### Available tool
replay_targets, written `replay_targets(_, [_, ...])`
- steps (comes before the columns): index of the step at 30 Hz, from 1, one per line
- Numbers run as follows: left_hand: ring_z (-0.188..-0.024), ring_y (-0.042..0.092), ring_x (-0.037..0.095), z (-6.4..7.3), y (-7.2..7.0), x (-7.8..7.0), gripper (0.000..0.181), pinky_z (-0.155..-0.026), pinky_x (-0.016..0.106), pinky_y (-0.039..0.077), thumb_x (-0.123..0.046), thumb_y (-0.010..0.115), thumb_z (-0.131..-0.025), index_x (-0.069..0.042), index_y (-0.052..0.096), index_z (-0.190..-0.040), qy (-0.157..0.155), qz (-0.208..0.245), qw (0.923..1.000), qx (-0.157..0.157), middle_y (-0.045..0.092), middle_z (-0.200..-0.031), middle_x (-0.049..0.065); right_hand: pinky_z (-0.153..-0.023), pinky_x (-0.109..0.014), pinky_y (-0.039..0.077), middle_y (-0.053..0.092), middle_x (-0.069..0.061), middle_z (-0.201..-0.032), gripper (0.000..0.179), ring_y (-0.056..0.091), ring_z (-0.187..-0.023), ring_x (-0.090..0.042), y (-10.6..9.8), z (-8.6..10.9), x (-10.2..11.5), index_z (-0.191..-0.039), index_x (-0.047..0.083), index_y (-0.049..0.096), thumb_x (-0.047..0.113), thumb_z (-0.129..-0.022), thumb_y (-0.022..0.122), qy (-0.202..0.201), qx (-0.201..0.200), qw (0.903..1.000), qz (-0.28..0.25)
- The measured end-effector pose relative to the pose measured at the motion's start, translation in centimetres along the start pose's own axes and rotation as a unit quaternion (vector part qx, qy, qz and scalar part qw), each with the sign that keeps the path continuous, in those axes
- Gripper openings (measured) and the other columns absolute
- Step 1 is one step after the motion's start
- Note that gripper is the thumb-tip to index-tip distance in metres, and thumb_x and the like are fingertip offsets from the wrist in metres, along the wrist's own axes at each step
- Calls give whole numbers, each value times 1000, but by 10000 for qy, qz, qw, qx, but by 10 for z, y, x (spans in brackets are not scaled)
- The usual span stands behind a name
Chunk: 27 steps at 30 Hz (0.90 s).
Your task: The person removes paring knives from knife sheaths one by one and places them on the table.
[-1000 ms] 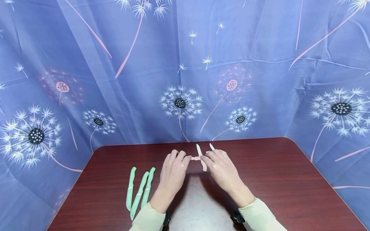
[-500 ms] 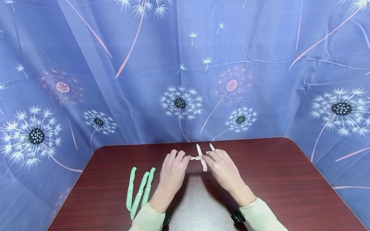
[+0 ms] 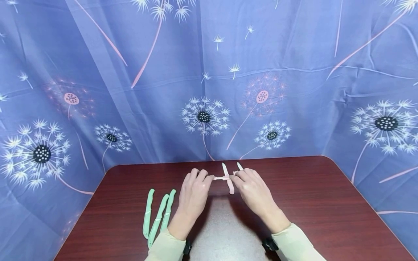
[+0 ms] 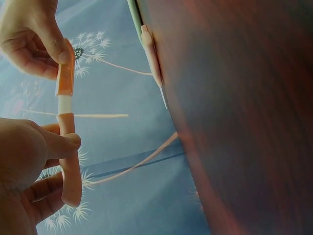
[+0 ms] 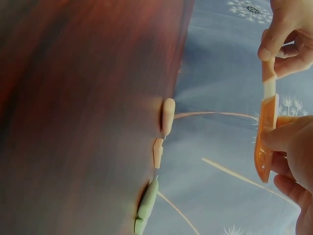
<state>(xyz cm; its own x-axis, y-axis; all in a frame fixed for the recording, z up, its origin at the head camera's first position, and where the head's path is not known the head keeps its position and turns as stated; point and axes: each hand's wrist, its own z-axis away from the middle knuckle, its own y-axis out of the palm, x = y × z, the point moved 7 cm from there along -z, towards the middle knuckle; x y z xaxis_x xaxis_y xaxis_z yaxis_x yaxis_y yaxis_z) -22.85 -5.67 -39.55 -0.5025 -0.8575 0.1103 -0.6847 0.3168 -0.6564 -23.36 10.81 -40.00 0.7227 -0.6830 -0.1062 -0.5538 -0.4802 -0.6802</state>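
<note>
Low over the far part of the table, my left hand (image 3: 195,188) grips the pinkish-orange handle (image 4: 71,171) of a small knife. My right hand (image 3: 254,190) pinches its orange sheath (image 5: 266,125) between thumb and fingers. A short stretch of pale blade (image 5: 269,89) shows between handle and sheath, the rest of it covered. Beyond the hands lies an unsheathed pink knife (image 3: 230,185). A second blade tip (image 3: 240,166) shows behind my right hand, which hides the rest. The right wrist view also shows a loose orange sheath (image 5: 158,153) and a green-handled piece (image 5: 146,208) on the table.
Several green knives (image 3: 148,214), apparently in sheaths, lie side by side on the left of the dark red-brown table (image 3: 310,203). A blue curtain with dandelion prints (image 3: 163,108) hangs close behind the table's far edge.
My hands have drawn slightly apart, the left one to the left and the right one to the right. More blade shows between handle and sheath. The knives on the table stay put.
</note>
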Motion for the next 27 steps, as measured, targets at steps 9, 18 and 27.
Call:
replay_targets(9, [-85, 57, 28, -2, -4, 5, 13, -70, 36, 50, -14, 74, -95, -11, 83, -103, -57, -121, 9999, -94, 64, -91, 3, -92, -47, 56, 73, -9, -104, 23, 65, -93, -28, -2, 0, -4, -108, 1, 78, -5, -87, 78, 42, -50, 10000, -31])
replay_targets(18, [-84, 57, 28, -2, -4, 7, 11, -70, 37, 51, -12, 76, -94, -11, 83, -102, -137, -37, 9999, -89, 64, -91, 3, -91, -47, 55, 73, -9, -104, 25, 65, -92, -29, 0, 2, -7, -110, 2, 78, -4, -86, 80, 37, -17, 10000, -53])
replay_targets(27, [-84, 57, 29, -1, -4, 9, 14, -69, 38, 50, -11, 72, -93, -10, 83, -101, -133, 64, 9998, -166, 65, -91, 4, -89, -46, 56, 72, -8, -102, 24, 65, -91, -28, 0, 2, -7, -109, 3, 78, -3, -86, 80, 63, -17, 10000, -48])
